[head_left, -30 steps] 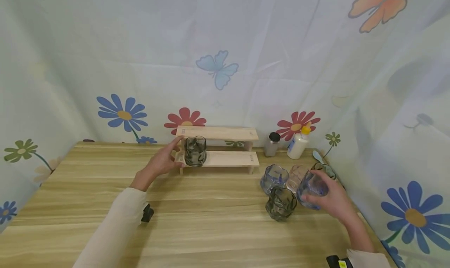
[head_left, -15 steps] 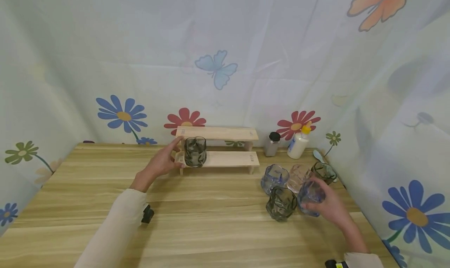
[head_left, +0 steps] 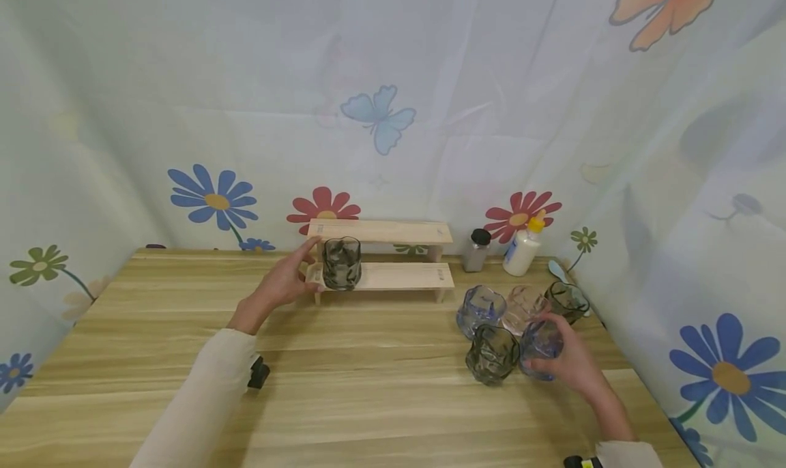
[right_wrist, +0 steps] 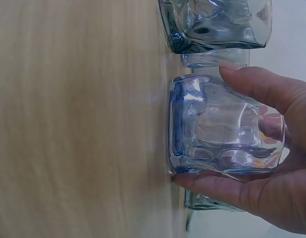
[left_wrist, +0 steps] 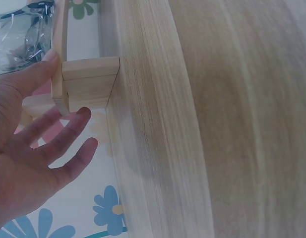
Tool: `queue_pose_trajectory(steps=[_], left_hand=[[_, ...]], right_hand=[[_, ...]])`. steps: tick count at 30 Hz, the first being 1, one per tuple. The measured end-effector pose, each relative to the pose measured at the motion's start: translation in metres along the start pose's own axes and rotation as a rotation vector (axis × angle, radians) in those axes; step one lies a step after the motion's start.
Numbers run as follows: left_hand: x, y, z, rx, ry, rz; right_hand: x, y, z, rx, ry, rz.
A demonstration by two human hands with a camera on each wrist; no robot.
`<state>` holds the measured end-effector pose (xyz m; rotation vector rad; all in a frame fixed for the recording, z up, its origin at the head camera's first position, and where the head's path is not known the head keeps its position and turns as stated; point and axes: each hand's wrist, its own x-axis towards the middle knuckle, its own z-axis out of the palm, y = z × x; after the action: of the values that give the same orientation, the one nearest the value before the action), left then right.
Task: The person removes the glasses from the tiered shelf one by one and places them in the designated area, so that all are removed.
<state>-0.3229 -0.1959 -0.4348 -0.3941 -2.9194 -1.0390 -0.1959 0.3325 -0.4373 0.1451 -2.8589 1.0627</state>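
My right hand grips a bluish drinking glass, thumb on one side and fingers on the other. In the right wrist view its base is right at the tabletop. Beside it stand a dark grey glass, another bluish glass, a pinkish glass and a dark glass at the back. My left hand is at the left end of a two-step wooden rack, fingers loosely spread and thumb at the lower board's edge. A grey glass stands on that step by the hand.
Behind the glasses are a black-capped jar and a white bottle with a yellow tip. A pale spoon lies near the table's right edge. A flower-printed curtain surrounds the wood-grain table.
My right hand has brought the bluish glass slightly toward me, beside the dark grey one, revealing more of the dark glass behind. The left hand stays put.
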Motion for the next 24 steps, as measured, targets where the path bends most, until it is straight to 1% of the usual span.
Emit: queue_pose_trajectory(steps=[5, 13, 16, 20, 22, 24], left_hand=[[0.0, 0.0, 0.0, 0.003, 0.001, 0.001], [-0.001, 0.001, 0.0, -0.001, -0.002, -0.003], [-0.001, 0.002, 0.0, -0.002, -0.005, -0.006], [-0.002, 0.002, -0.001, -0.006, -0.009, -0.01], [-0.002, 0.002, -0.001, -0.007, -0.01, -0.009], [-0.002, 0.002, -0.002, -0.006, -0.006, -0.009]], right_hand=[[-0.001, 0.001, 0.002, -0.007, 0.005, 0.023], [-0.002, 0.002, 0.001, 0.009, -0.027, 0.049], [-0.002, 0.001, -0.002, 0.014, -0.049, 0.036], [-0.002, -0.006, -0.012, 0.016, -0.082, -0.009], [-0.002, -0.014, -0.018, 0.012, -0.078, -0.04], [0.0, -0.023, -0.024, 0.002, -0.053, -0.069]])
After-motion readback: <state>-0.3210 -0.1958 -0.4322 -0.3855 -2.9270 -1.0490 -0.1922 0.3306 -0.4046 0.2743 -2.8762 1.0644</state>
